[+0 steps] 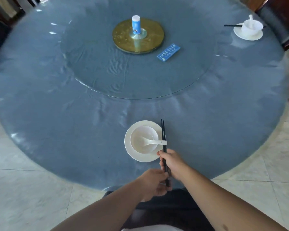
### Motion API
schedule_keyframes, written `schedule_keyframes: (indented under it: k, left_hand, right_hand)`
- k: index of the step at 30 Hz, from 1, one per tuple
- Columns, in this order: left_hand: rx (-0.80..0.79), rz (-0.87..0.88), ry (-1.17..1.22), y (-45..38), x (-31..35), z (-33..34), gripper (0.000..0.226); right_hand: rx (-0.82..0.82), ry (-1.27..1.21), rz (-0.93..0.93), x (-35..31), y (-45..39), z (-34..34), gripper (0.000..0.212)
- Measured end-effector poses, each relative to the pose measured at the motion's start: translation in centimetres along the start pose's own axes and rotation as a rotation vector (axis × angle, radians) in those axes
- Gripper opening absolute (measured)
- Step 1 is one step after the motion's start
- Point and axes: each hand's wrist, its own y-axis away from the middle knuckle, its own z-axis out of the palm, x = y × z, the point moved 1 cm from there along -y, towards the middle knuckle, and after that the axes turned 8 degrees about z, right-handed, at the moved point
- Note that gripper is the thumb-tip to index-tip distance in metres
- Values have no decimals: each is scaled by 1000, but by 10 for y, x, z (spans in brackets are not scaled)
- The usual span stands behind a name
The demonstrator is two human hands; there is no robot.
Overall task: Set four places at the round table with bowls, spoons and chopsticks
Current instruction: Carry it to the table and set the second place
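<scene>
Two black chopsticks [164,152] sit in both your hands at the near edge of the round table [57,105]. Your right hand [171,161] pinches their middle; your left hand [154,182] grips their near ends. Beside them, a spoon [153,142] lies in the near bowl [144,139] on its plate [128,147]. Far right, another bowl [252,27] holds a spoon too.

The desk [57,105] was slate blue under glossy clear film. Near its front edge the chopsticks [163,137] were black; the bowl [143,139], spoon [154,142] and saucer [132,154] were white. At centre the disc [123,39] was brassy gold.
</scene>
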Motion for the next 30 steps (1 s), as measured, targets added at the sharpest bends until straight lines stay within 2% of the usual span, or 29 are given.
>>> schedule_keyframes:
  k: [6, 8, 12, 15, 18, 22, 26, 30]
  left_hand:
    - [101, 43, 130, -5, -1, -7, 9]
    - [168, 78, 101, -10, -4, -8, 11]
    - [290, 103, 46, -16, -4, -10, 17]
    - [303, 76, 13, -17, 2, -13, 19]
    - [297, 102, -84, -18, 4, -13, 22]
    - [364, 128, -139, -20, 2, -16, 17]
    - [369, 132, -161, -21, 1, -22, 18]
    - [472, 148, -188, -24, 0, -25, 13]
  right_hand:
    - [145, 623, -149, -7, 3, -3, 25]
    - [214, 733, -172, -6, 4, -3, 27]
    - [331, 644, -189, 1, 8, -1, 23]
    - [340, 614, -231, 5, 9, 3, 12]
    - [346, 602, -263, 7, 8, 4, 13]
    - [350, 596, -291, 6, 7, 3, 10]
    - [350, 575, -314, 4, 6, 4, 24]
    - [330, 563, -301, 2, 3, 4, 38]
